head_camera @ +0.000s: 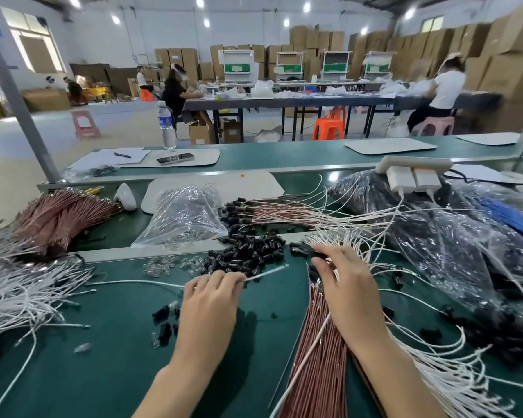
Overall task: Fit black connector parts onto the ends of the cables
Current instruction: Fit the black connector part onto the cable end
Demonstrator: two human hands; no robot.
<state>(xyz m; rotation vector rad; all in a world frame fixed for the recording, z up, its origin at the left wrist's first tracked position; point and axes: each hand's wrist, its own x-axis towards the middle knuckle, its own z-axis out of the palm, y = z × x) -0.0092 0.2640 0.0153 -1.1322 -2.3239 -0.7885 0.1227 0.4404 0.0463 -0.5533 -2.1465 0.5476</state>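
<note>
Here my left hand [207, 300] pinches the white cable [266, 273] between closed fingertips; its long axis runs left to right, its free end pointing up-right toward the pile of black connector parts [248, 251]. My right hand [344, 285] reaches over the copper cable bundle [317, 357], its fingertips closed on a black part [317, 253].

Left hand [209, 300] pinched white cable [266, 273], tip pointing right and far. Right hand [344, 285] reached over pink cable bundle [317, 357], fingertips at black connector [317, 253]. Heap of black connectors [248, 251] lay beyond hands on green table [103, 372]. Clear bag [184, 218] sat far left of heap.
</note>
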